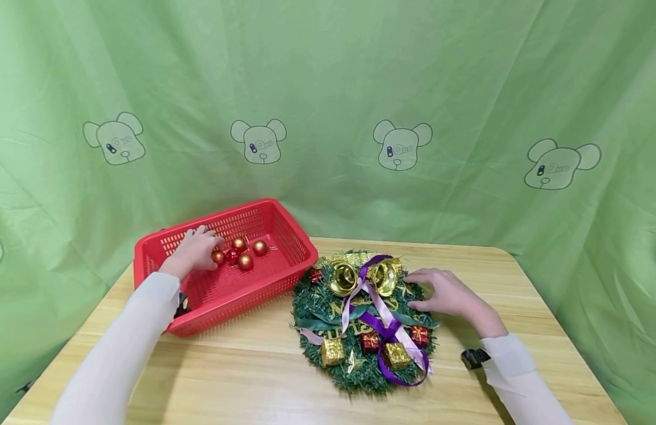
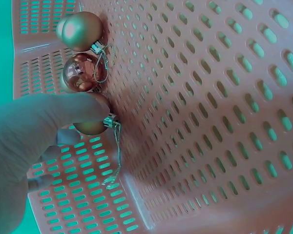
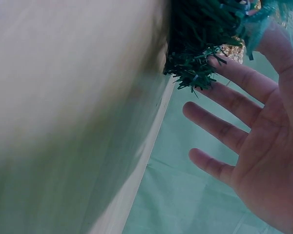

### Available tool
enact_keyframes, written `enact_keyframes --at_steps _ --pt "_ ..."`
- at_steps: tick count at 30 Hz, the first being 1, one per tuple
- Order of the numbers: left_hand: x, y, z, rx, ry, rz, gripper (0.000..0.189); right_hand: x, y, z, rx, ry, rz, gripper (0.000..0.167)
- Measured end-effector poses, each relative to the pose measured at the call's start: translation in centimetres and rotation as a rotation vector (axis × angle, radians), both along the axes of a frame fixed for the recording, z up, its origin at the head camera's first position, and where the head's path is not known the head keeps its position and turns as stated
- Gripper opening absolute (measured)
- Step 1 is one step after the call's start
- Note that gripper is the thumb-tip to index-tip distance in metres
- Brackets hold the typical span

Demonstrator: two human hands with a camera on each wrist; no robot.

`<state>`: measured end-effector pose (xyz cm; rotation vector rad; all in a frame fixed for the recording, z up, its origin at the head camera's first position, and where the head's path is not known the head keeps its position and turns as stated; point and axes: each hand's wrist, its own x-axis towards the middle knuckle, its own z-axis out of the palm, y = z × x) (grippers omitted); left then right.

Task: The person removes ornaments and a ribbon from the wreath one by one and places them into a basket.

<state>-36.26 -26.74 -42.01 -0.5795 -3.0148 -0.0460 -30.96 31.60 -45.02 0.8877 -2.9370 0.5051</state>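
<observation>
My left hand (image 1: 195,251) reaches down into a red plastic basket (image 1: 275,289). In the left wrist view its thumb lies across a gold bauble (image 2: 92,126) with a string loop. The other fingers are spread apart, and no firm grip on the bauble shows. More gold baubles (image 1: 245,261) and a shiny red bauble (image 1: 232,255) lie close by on the basket floor. At the right edge of a green Christmas wreath (image 1: 360,378) is my right hand (image 1: 447,292), its fingers extended. In the right wrist view the fingertips meet the tinsel.
Gold bells (image 1: 385,277), purple and pink ribbons, and small gift boxes (image 1: 332,352) decorate the wreath. It lies on a wooden table (image 1: 243,378), right of the basket. A small dark object (image 1: 182,304) shows in the basket's near left corner. Behind hangs a green curtain (image 1: 328,195).
</observation>
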Motion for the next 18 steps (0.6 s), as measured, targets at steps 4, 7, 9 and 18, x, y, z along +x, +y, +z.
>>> enact_keyframes --at_steps 4,7,9,18 --pt "-0.02 -0.03 -0.04 0.011 -0.017 0.005 0.046 0.09 -0.07 0.15 0.001 0.002 0.000 0.059" --pt "-0.08 -0.07 -0.07 0.009 -0.026 0.012 0.051 0.15 -0.09 0.23 -0.001 0.003 0.000 0.060" --pt "-0.10 -0.08 -0.07 0.008 -0.028 0.014 0.055 0.18 -0.10 0.30 -0.004 0.004 0.003 0.060" --pt "-0.17 0.04 -0.13 0.012 -0.029 0.017 0.058 0.25 -0.13 0.23 -0.011 0.011 0.006 0.059"
